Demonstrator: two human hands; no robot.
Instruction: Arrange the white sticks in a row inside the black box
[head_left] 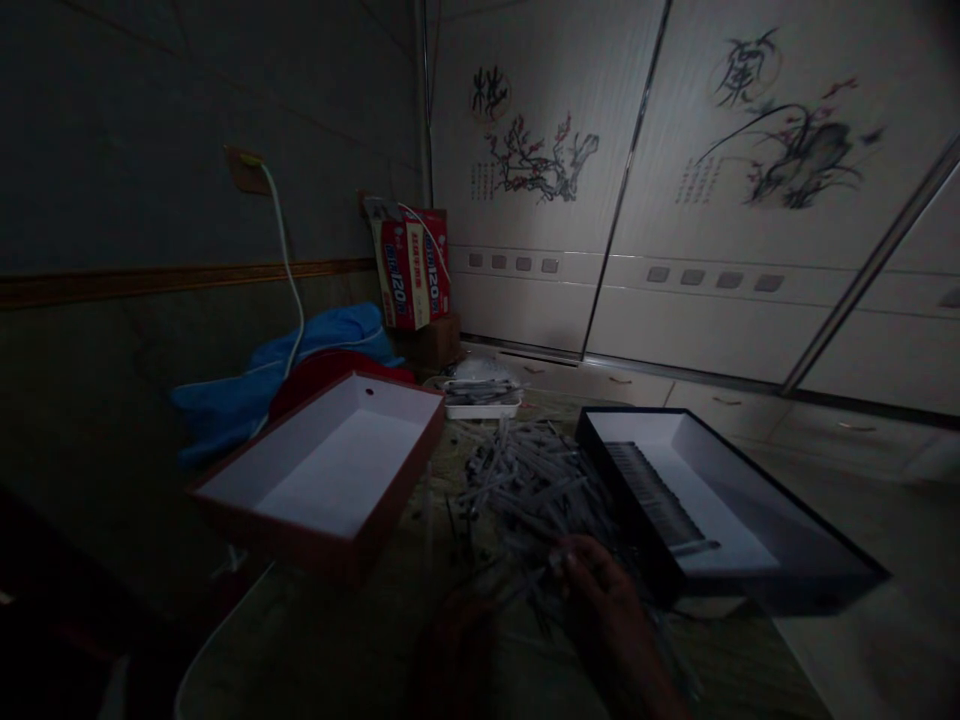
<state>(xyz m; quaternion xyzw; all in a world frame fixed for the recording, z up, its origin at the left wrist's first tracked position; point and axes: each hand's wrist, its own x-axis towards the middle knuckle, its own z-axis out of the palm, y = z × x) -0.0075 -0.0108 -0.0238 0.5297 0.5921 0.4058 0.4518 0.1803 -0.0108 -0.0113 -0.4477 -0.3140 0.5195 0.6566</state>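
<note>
The room is dim. A heap of thin grey sticks (525, 480) lies on the table between two open boxes. My right hand (600, 590) rests at the near edge of the heap with fingers curled onto the sticks. My left hand (454, 650) is a dark shape low in the picture near the sticks; its fingers are too dark to make out. The black-sided box (750, 560) on the right has a white inside and holds a neat row of sticks (649, 490). The red-sided box (330, 470) on the left has a white inside with nothing in it.
A small white tray (481, 398) with more pieces sits behind the heap. Blue cloth (300, 370) and a red carton (412, 265) lie by the wall at the back left. A white cable (289, 260) hangs from a wall socket. Painted wardrobe doors (675, 200) fill the background.
</note>
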